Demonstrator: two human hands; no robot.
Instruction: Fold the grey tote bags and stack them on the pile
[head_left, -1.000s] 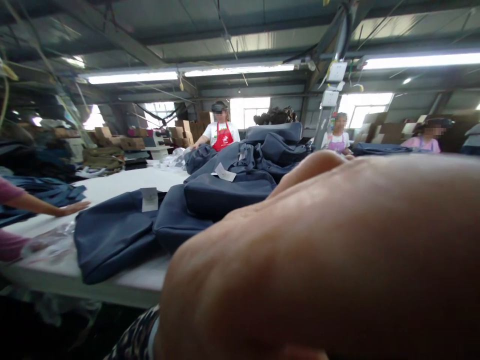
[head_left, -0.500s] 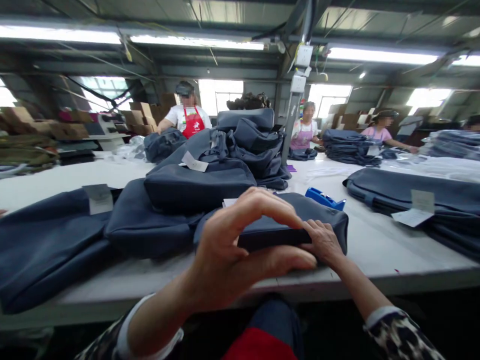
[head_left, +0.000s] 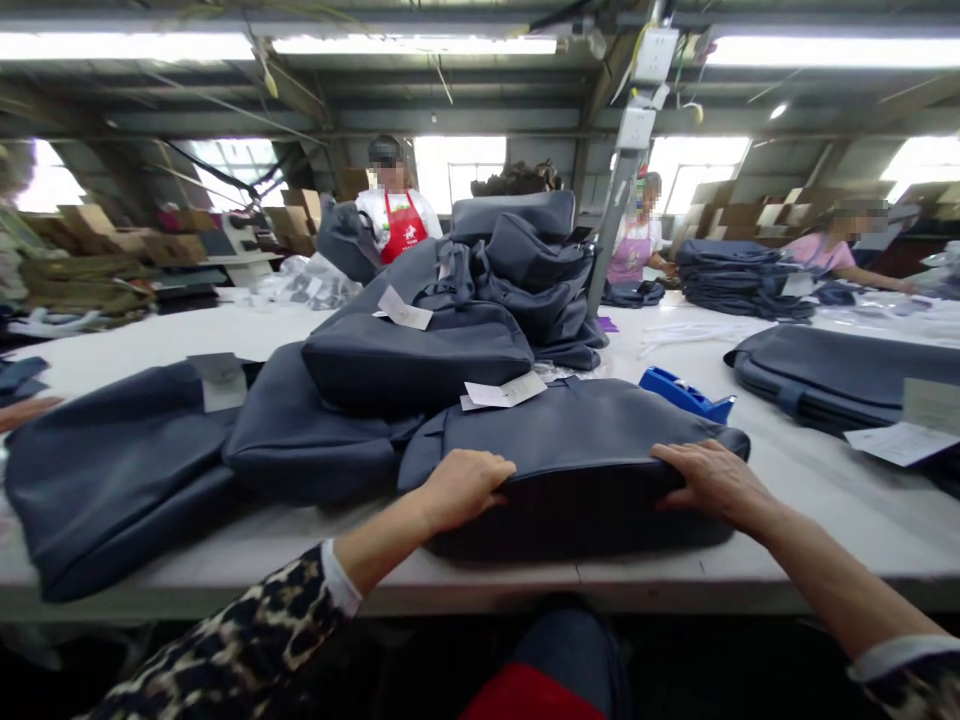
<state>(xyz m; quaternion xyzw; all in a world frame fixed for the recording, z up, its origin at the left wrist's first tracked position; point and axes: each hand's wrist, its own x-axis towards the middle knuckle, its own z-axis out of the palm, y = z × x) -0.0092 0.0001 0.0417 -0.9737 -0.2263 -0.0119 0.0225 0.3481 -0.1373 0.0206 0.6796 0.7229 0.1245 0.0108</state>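
Observation:
A dark blue bag [head_left: 577, 430] lies in front of me at the table's near edge, a white paper tag [head_left: 510, 391] on its far left part. My left hand [head_left: 469, 487] grips the bag's near upper edge at the left, fingers bent over the seam. On the same edge at the right, my right hand [head_left: 709, 480] pinches the fabric between thumb and fingers. The bag's underside is hidden. Just behind it stands a blue tape dispenser [head_left: 686, 396].
More dark blue bags [head_left: 416, 355] are heaped behind and to the left on the white table [head_left: 795, 510]. Folded bags [head_left: 832, 375] lie at the right. A metal post [head_left: 611, 225] rises behind the heap. Several co-workers stand across the table, one in a red apron [head_left: 403, 228].
My left hand has come down from above the bag, where it was held open, and now grips its near edge. My right hand stays on the bag. The view has turned slightly.

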